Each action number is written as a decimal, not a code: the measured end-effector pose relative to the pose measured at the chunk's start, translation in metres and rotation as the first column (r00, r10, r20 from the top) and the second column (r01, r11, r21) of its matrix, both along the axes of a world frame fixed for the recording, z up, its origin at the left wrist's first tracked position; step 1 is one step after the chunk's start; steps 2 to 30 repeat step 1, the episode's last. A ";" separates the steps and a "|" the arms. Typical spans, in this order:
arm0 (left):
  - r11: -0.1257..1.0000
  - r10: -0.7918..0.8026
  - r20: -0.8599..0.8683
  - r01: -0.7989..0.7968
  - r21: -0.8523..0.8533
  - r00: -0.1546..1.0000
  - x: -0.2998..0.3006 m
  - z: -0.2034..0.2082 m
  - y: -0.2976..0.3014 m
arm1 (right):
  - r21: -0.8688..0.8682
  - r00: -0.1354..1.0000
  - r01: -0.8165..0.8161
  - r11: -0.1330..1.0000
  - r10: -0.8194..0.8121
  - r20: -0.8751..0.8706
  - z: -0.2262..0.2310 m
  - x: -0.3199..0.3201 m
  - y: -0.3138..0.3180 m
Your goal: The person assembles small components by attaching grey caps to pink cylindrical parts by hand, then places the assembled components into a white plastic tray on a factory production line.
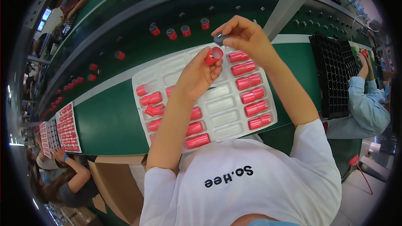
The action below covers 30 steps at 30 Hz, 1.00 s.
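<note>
Above the far part of a white moulded tray [217, 127], my two hands are close together. My left hand [197, 75] is closed round a red hollow cylinder [214, 55], its round opening facing up. My right hand [247, 37] pinches a dark grey round cap [220, 38] between thumb and fingers, just above the cylinder and apart from it. Red cylindrical parts [252, 95] lie in the tray's right column, and more red parts [197, 141] fill slots at the left and middle. My left forearm hides some of the slots.
Beyond the tray, a dark green conveyor belt [138, 54] carries red cylinders with dark tops [185, 30] and small dark pieces. Black trays [331, 75] stand at right beside a co-worker's hands [365, 60]. A cardboard box [119, 188] sits at lower left; a metal post [289, 8] rises ahead.
</note>
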<state>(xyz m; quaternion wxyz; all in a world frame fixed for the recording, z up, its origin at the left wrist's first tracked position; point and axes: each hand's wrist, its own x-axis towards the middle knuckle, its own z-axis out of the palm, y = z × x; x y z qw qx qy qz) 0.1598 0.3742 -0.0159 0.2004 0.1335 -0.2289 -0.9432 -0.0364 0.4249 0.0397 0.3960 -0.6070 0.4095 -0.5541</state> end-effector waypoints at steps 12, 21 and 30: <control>0.981 -0.161 -0.316 0.186 0.051 0.935 0.004 -0.010 -0.004 | -0.064 0.988 -0.086 0.994 0.093 0.124 -0.003 0.009 0.001; 0.981 -0.161 -0.316 0.186 0.051 0.935 0.004 -0.010 -0.004 | -0.064 0.988 -0.086 0.994 0.093 0.124 -0.003 0.009 0.001; 0.981 -0.161 -0.316 0.186 0.051 0.935 0.004 -0.010 -0.004 | -0.064 0.988 -0.086 0.994 0.093 0.124 -0.003 0.009 0.001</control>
